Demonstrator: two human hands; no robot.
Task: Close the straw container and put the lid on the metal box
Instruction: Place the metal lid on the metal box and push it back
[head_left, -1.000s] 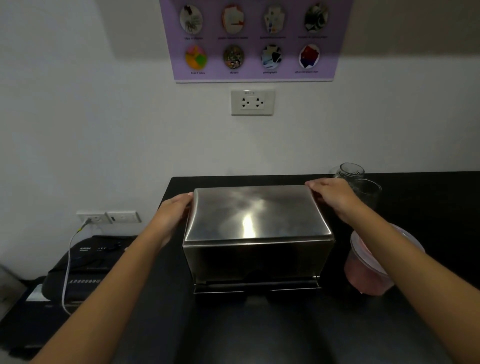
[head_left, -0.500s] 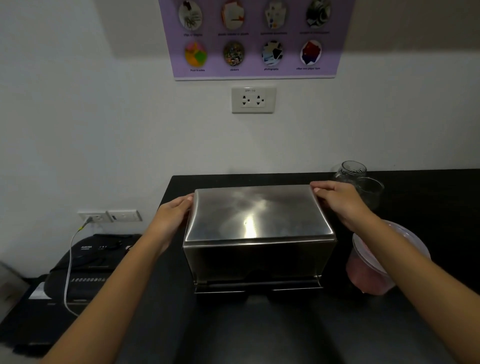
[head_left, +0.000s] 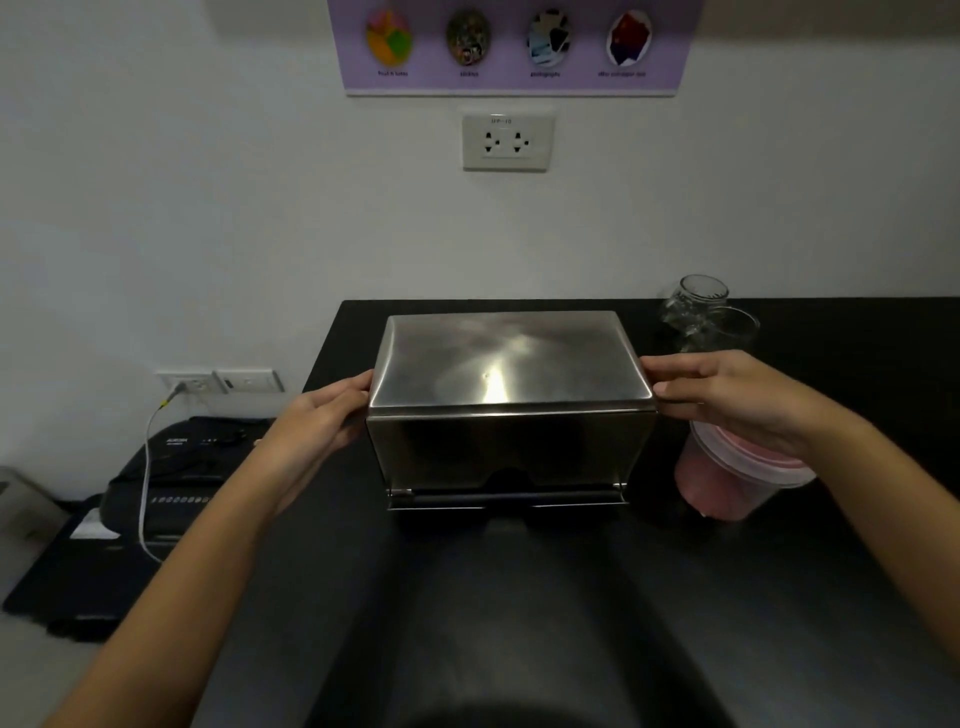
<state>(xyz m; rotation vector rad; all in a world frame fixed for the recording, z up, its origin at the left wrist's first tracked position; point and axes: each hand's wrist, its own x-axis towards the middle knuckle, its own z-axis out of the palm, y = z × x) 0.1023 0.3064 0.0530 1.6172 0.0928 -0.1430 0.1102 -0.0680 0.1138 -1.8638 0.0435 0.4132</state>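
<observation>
A shiny metal box (head_left: 509, 447) stands on the black table (head_left: 519, 597), with its metal lid (head_left: 506, 364) lying flat on top. My left hand (head_left: 324, 415) touches the lid's left edge with its fingertips. At the lid's right edge my right hand (head_left: 727, 395) does the same, thumb and fingers against the rim. A narrow tray with a dark slot runs along the box's front bottom (head_left: 506, 498).
A pink plastic tub (head_left: 737, 480) with a pale lid sits right of the box, under my right wrist. Two clear glass jars (head_left: 701, 306) stand behind it. A black machine (head_left: 166, 478) with a white cable sits left of the table. A wall socket (head_left: 506, 141) is above.
Both hands slid from the lid's back corners forward along its sides toward its front edge. The camera tilted down slightly. The lid stays on the box.
</observation>
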